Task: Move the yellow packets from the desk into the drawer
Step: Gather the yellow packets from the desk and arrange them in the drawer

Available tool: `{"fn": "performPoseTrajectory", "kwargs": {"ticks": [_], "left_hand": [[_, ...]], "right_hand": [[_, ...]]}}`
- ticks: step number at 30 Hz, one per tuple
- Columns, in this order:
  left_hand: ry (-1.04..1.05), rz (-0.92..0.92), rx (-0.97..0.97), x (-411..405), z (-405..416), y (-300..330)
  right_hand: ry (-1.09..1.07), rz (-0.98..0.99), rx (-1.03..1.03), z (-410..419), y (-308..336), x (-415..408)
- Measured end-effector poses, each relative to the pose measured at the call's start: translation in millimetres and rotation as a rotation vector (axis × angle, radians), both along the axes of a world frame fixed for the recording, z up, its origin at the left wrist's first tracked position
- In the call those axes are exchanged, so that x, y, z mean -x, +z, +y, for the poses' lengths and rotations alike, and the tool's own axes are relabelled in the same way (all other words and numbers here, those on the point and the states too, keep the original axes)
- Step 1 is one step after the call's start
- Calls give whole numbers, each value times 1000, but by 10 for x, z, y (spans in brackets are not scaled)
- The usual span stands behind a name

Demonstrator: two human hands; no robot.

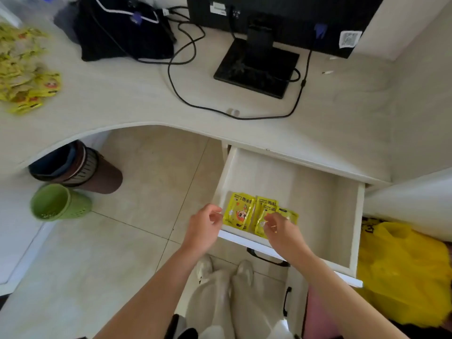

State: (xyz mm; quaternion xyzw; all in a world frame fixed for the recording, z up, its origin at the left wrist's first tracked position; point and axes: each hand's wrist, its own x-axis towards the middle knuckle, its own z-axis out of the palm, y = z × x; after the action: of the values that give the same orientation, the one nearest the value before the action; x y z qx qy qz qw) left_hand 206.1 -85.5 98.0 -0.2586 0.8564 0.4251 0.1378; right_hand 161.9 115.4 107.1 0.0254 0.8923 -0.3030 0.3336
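- Clearly the packets in the drawer look light, soft and slick; pinch an edge.
- Left hand hangs empty, fingers loose.
- Right hand probably pinches one packet, though blurred.
- More pile waits on the bench.

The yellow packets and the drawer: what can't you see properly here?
- Head view: the right hand covers part of the packets in the drawer, hiding their count.
- The pile on the desk is blurred and cut off by the left edge.
- The drawer back lies under the desk.
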Motion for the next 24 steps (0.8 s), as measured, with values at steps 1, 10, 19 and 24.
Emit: {"fn": "performPoseTrajectory", "kwargs": {"ticks": [1,10,19,24], "left_hand": [[36,26,1,-93,-59,58],[216,64,142,-1003,-968,346],[318,28,287,-1831,-2307,438],[400,33,300,-2044,-2955,509]], "right_hand": [[32,19,9,-84,65,-34],[346,135,58,-1196,444,-369],[542,136,32,-2730,499,-821],[596,136,80,-3471,565,-983]]}}
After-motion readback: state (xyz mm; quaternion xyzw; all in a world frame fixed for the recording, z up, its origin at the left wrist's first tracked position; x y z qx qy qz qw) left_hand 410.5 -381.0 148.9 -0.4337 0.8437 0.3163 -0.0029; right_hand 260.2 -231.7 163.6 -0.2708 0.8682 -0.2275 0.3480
